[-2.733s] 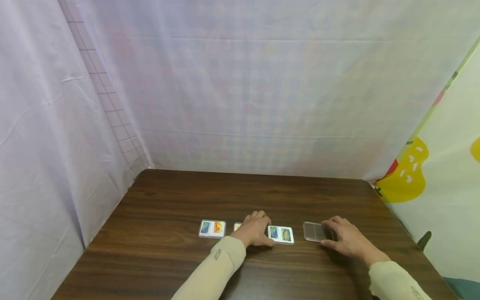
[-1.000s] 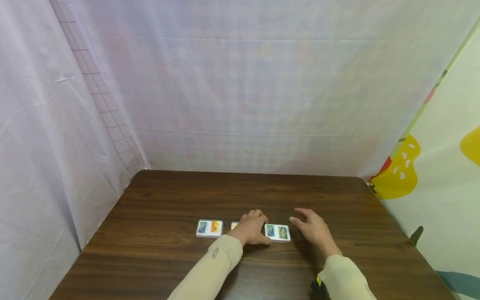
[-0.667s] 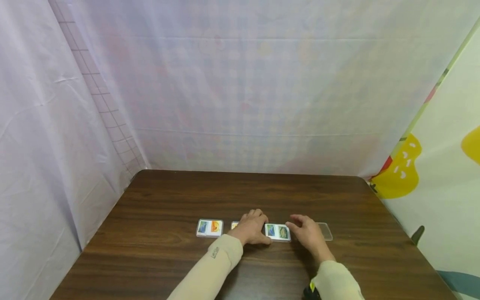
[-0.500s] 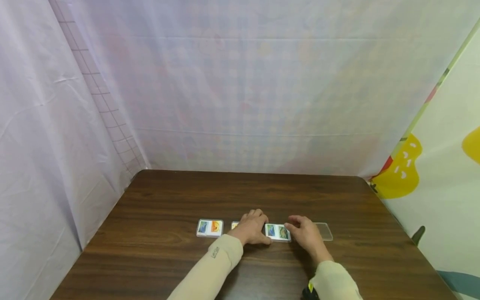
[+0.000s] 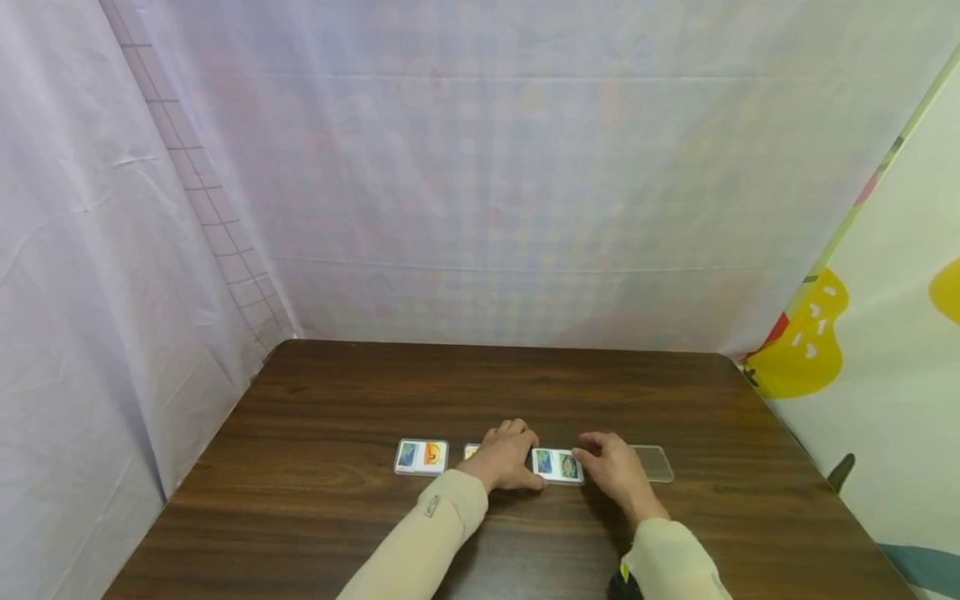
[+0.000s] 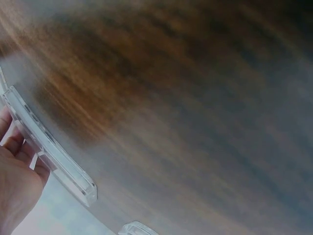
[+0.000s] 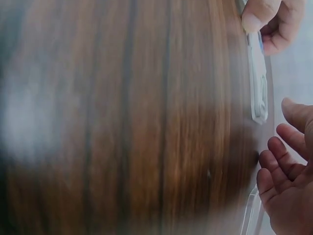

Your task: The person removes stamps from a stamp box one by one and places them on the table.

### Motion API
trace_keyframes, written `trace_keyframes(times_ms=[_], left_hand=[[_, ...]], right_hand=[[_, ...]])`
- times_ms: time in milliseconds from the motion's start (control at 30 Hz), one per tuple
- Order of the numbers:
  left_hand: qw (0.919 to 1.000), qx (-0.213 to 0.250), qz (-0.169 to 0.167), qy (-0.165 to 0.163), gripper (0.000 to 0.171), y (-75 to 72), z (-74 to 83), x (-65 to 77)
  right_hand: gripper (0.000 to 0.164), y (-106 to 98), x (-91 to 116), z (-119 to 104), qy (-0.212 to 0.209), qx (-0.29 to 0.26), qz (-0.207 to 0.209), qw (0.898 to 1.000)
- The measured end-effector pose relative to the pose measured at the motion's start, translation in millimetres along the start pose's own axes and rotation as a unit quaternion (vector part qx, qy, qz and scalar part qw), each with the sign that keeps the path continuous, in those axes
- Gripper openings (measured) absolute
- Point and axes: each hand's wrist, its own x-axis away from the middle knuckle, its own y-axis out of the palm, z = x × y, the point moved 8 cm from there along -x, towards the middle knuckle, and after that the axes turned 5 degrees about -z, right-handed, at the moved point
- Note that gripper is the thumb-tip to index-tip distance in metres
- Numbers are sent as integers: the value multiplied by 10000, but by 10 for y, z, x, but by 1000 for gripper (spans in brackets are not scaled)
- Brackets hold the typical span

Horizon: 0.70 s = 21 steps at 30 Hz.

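The right hand's grip (image 5: 617,473) no longer holds the clear case (image 5: 657,463) by its edges. It is further left now, with its thumb (image 5: 583,456) just beside the picture card (image 5: 557,466). The clear case's right end shows now, and the grip hides the left end.

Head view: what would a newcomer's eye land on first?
Probably the bright yellow shape on the right-hand hanging cloth. Then the two hands near mid-table: the left hand grips the left end of a picture card case, the right hand hovers at its right end. A clear plastic piece shows just right of the right hand.
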Motion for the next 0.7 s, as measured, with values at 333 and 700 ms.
trace_keyframes(times_ms=[333,700], left_hand=[[10000,37,-45,-40,56,0,0,3],[10000,10,-25,-11,56,-14,8,19]], right_hand=[[32,34,-41,-6,-68,338,-5,9994],[22,54,-57,0,-239,638,129,9976]])
